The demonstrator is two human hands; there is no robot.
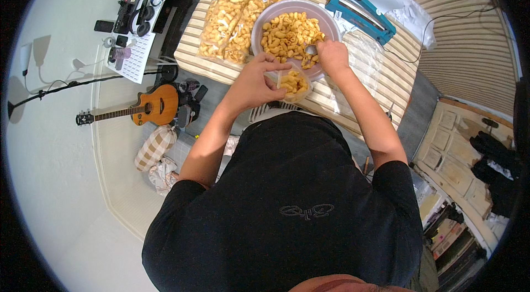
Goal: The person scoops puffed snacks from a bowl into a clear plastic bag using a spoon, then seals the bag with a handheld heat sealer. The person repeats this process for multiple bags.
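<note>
A large round basin (258,44) holds a heap of curved yellow-orange macaroni snacks (290,32). My left hand (256,83) grips a small clear plastic cup (298,96) by its side at the basin's near rim; several snack pieces lie inside the cup. Over the basin's right side, my right hand (333,57) is closed around the handle of a metal spoon (311,49), whose bowl rests among the snacks. Most of the handle is hidden by my fingers.
Filled clear snack bags (226,16) lie left of the basin. A teal heat sealer (361,19) sits at the right, its cable trailing across the striped table cover (190,43). Clear empty plastic bags (361,74) lie near my right forearm. A guitar (155,105) stands off to the left.
</note>
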